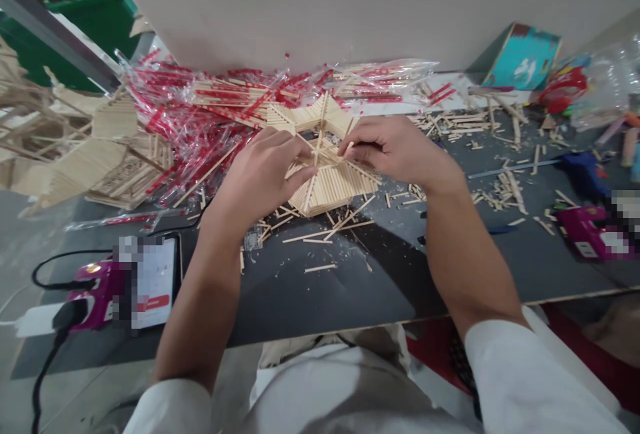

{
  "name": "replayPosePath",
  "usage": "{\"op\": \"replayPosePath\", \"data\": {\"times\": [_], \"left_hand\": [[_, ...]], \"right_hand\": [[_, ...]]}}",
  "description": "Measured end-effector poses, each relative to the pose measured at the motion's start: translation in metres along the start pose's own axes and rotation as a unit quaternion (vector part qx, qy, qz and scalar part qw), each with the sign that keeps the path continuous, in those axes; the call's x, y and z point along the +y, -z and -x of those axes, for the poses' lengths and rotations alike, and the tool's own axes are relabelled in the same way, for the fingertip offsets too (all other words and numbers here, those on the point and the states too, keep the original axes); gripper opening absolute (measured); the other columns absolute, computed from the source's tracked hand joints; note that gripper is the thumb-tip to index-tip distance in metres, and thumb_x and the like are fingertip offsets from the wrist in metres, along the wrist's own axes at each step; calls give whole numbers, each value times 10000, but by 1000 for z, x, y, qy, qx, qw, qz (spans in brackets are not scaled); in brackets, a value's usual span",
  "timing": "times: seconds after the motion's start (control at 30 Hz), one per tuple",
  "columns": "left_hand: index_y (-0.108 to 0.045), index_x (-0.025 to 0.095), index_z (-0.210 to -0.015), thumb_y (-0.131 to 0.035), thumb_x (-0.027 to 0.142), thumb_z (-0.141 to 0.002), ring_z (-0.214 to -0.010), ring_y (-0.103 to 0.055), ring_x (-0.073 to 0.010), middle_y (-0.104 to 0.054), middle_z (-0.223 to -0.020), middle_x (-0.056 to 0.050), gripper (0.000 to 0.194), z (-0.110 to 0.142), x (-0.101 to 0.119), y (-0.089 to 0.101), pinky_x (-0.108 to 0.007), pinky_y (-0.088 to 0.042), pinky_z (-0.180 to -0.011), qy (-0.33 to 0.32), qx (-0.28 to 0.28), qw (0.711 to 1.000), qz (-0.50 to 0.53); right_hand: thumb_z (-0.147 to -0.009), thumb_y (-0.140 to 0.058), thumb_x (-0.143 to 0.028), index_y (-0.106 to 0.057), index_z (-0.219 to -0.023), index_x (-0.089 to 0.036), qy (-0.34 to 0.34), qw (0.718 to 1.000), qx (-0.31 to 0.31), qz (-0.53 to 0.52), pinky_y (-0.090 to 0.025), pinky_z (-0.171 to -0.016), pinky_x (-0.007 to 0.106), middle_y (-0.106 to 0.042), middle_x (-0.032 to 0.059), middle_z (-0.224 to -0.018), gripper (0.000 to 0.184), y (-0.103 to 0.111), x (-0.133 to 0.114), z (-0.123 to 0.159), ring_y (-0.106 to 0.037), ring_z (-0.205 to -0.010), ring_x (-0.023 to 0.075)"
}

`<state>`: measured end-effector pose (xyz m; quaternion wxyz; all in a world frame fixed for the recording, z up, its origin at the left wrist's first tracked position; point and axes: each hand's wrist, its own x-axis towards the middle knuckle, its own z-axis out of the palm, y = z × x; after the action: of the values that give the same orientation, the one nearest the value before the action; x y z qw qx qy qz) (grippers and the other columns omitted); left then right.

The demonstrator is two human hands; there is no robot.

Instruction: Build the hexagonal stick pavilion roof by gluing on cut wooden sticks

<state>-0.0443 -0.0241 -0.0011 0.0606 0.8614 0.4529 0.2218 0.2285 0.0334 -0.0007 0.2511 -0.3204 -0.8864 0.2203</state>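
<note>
Below a pale wall point(375, 14), the dark bench point(310, 307) carries a wooden model point(327, 187) near its middle. It should handle as light and stiff but fragile, best held by its broad slatted panels point(353, 184), since the thin ribs point(321, 134) may snap under a squeeze. The left hand point(270, 167) is curved, thumb and fingers slightly parted at the central rib, though its grip is hard to tell, while the right hand point(390, 149) seems to pinch a thin stick point(351, 147).

Loose sticks point(320, 268) on dark tabletop point(320, 304)
</note>
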Motion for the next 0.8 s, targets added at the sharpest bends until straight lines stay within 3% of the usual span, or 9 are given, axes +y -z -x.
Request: {"op": "replayPosePath", "data": {"times": [0.8], "left_hand": [[-780, 227, -1018, -615, 362, -1046, -1005, -711, -269, -774, -979, -48, 215, -4, -1, -3, -520, -493, -1064, -10, -6, 1000, 15]], "right_hand": [[-1060, -543, -297, -697, -898, -206, 36, 997, -15, 73, -393, -758, 352, -699, 63, -930, 242, -8, 3, -5, -591, -842, 217]]}}
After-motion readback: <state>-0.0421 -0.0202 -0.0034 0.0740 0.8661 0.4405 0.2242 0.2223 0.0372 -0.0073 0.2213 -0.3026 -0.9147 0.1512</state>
